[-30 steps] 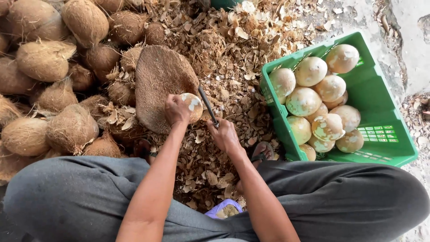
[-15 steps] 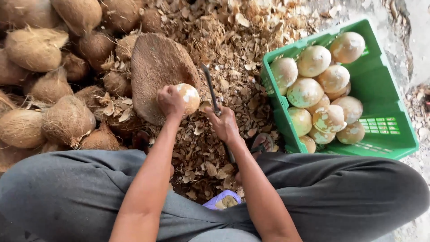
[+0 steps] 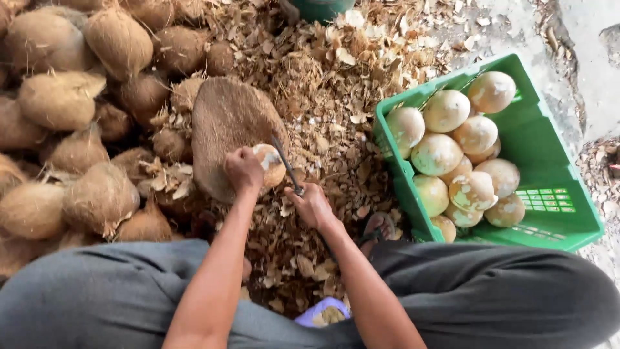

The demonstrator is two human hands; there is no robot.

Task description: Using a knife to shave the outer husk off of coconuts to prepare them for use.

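Note:
My left hand grips a partly peeled pale coconut and presses it against a worn round wooden block. My right hand holds the handle of a dark knife, whose blade lies against the right side of the coconut. Both forearms reach forward from between my knees, which are in grey trousers.
A green plastic crate with several peeled pale coconuts stands at the right. A heap of brown unpeeled coconuts fills the left. Shell chips and husk scraps cover the ground ahead. A sandalled foot rests near the crate.
The knife blade has come down from a raised position onto the coconut's right side. My left hand has turned the coconut slightly on the block.

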